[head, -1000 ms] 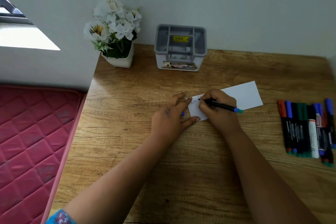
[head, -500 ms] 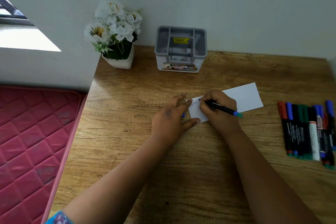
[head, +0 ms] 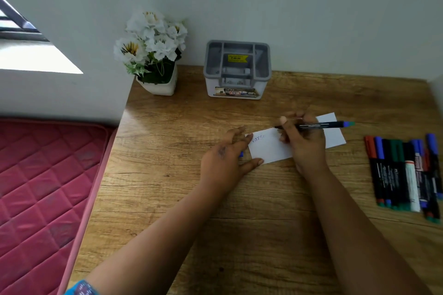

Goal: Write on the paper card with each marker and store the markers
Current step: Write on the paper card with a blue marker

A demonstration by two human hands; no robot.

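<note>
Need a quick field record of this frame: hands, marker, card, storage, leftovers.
left hand: fingertips and thumb rest on the left edge of the card, steadying it
right hand: grips the marker
marker: black barrel, lies nearly level, tip just off the card's top edge
card: white, flat on the desk, faint writing near its left end
holder: grey, by the wall, no markers visible inside
spare markers: lying in a row at the desk's right edge

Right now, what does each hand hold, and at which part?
The right hand grips a marker near its tip end. The left hand presses the paper card's left edge.
</note>
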